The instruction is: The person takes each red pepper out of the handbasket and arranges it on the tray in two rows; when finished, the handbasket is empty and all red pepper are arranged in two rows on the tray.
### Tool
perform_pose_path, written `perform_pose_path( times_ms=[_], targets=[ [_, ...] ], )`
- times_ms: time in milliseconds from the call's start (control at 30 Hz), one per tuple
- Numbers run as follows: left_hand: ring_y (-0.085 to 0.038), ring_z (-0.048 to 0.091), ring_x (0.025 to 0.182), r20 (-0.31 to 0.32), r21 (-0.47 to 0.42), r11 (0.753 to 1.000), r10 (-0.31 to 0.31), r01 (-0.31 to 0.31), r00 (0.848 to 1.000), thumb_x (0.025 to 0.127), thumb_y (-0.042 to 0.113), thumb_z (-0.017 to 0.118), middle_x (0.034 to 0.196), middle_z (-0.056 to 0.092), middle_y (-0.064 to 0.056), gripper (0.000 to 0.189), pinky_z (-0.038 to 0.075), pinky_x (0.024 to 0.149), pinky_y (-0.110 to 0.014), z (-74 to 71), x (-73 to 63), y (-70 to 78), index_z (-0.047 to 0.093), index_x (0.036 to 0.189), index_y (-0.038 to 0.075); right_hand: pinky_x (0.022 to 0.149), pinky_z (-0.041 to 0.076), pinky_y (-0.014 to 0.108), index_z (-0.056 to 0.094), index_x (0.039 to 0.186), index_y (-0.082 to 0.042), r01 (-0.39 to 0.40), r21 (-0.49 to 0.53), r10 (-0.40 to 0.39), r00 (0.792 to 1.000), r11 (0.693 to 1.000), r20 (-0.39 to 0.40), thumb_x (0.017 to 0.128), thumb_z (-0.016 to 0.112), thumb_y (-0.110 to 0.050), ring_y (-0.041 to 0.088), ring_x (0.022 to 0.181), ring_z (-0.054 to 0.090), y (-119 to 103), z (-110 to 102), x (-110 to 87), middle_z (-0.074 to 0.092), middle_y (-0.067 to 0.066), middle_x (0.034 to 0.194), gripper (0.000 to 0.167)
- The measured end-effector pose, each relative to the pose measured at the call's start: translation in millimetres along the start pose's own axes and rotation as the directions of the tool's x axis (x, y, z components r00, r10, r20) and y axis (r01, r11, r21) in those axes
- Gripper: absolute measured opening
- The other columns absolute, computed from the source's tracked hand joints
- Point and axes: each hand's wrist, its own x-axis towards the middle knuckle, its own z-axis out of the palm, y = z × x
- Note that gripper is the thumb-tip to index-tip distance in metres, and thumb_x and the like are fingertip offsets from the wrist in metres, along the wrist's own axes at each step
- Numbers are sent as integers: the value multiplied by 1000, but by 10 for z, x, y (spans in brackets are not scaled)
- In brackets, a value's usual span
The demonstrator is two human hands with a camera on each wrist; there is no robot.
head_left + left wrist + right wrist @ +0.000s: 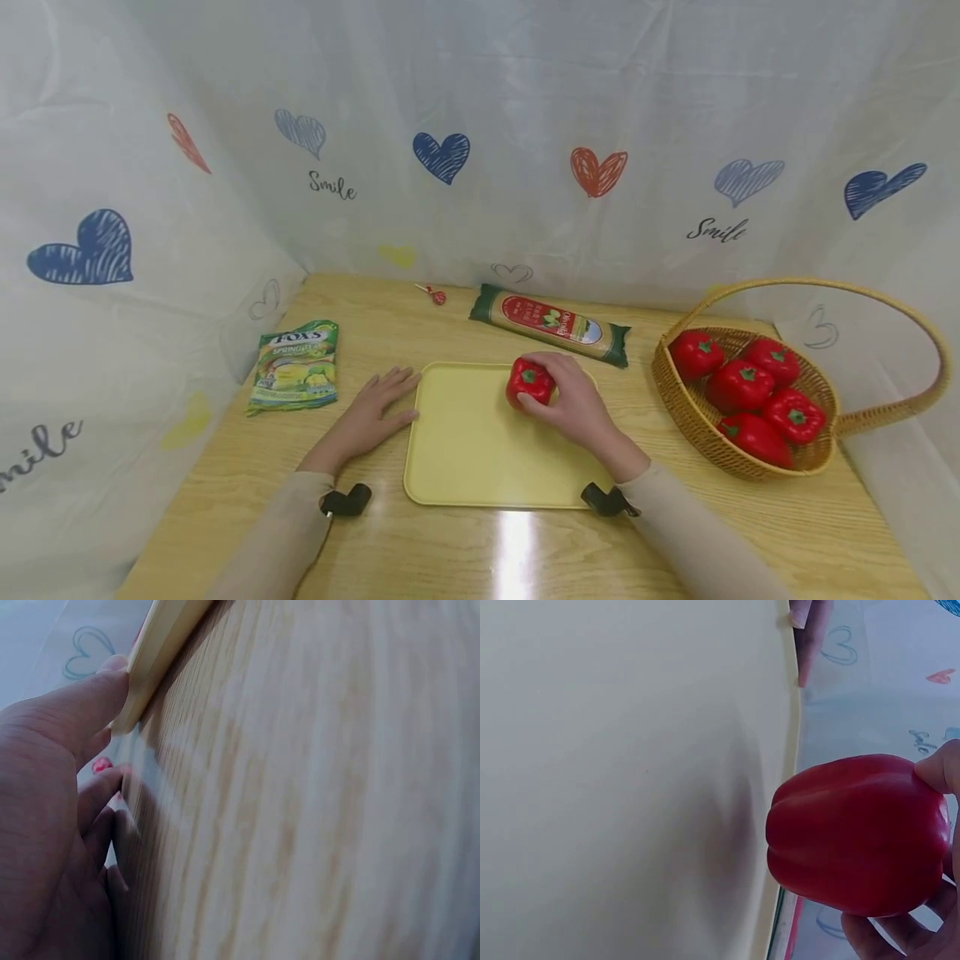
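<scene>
A red bell pepper [529, 382] with a green stem is gripped in my right hand [573, 404], above the right part of a yellow tray [465, 450]. In the right wrist view, the pepper [859, 834] is pinched between thumb and fingers, and a gap and a shadow show between it and the tray surface [630, 787]. My left hand [371, 414] lies with spread fingers on the table beside the tray's left edge. Its thumb touches the tray rim [161, 652] in the left wrist view.
A wicker basket [693, 417] holding several red peppers [741, 385] stands on the right, its tall handle arching up. A noodle packet [551, 323] and a lollipop [435, 294] lie behind the tray. On the left is a green candy bag [295, 367]. A printed curtain [517, 108] hangs behind the table.
</scene>
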Motion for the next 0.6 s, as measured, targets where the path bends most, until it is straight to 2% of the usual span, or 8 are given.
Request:
perform_pose_path(
  times_ms=[600],
  targets=[
    [-39,21,153,-5,-1,1000,0,0,1000,101,35,65,163,34,-17,65,4,125,-58,6,9,0,43,156,9,96,56,45,62,135,-14,6,59,-9,998,998,55,88,79,-32,25,125,53,-151,238,212,60,6,137,53]
  ],
)
